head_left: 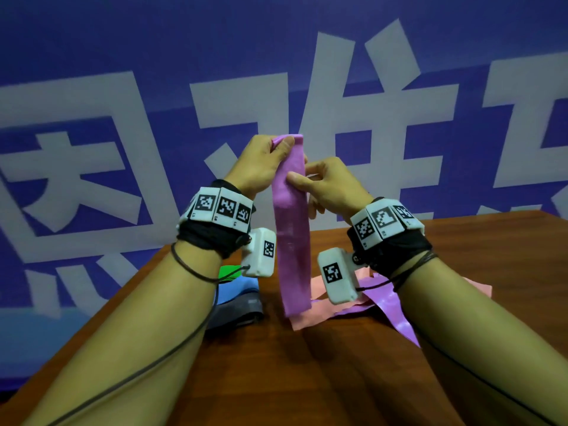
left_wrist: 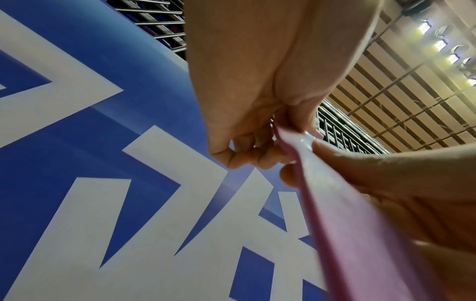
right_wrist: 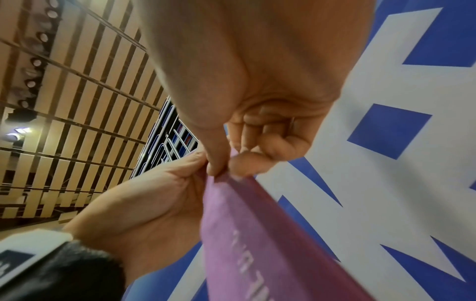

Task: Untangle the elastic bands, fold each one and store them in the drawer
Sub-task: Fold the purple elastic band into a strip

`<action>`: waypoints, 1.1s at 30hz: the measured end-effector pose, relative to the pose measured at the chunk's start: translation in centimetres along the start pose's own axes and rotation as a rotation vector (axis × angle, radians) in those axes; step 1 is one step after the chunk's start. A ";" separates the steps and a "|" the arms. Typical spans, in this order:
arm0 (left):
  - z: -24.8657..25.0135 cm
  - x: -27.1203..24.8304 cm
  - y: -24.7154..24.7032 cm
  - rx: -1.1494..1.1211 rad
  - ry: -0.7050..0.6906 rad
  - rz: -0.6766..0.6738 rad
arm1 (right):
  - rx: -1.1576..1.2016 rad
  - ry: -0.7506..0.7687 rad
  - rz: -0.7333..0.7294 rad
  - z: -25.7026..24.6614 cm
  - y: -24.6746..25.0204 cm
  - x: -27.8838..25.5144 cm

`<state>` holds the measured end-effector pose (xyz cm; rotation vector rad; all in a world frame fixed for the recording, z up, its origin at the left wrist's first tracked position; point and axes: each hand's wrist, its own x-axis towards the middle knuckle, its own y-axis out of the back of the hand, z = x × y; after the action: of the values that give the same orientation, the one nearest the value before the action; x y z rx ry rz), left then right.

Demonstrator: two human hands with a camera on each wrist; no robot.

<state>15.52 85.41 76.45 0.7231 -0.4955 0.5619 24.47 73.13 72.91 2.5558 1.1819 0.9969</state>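
A pink elastic band (head_left: 290,235) hangs upright above the wooden table (head_left: 338,379), its lower end reaching down to the pile there. My left hand (head_left: 284,143) pinches its top end. My right hand (head_left: 294,178) pinches the band just below, thumb on the near face. In the left wrist view my left hand (left_wrist: 283,140) holds the band (left_wrist: 347,224) at its glossy top edge. In the right wrist view my right hand (right_wrist: 223,167) clamps the band (right_wrist: 257,234) between thumb and forefinger. No drawer is in view.
More bands lie on the table: a salmon one (head_left: 319,312) and a purple one (head_left: 390,305) under my right wrist, and a stack of green (head_left: 229,271), blue (head_left: 236,287) and grey (head_left: 238,313) ones at left. A blue banner (head_left: 92,56) stands behind.
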 end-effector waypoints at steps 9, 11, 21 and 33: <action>0.5 -0.7 0.1 -0.030 -0.012 0.000 | 0.014 0.008 -0.021 0.0 -0.1 -0.6; 0.7 -1.0 0.1 -0.036 -0.006 -0.022 | 0.134 0.015 -0.027 0.1 -0.3 -0.6; 0.1 -2.0 -0.9 -0.068 -0.047 -0.047 | 0.625 0.059 -0.153 1.1 -2.1 -1.3; -2.9 -3.8 -3.5 -0.290 0.080 -0.002 | 0.451 0.068 -0.058 4.2 -4.2 -1.0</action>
<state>15.51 84.20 70.69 0.4232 -0.4888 0.5020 24.03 75.77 67.46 2.8108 1.6532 0.8932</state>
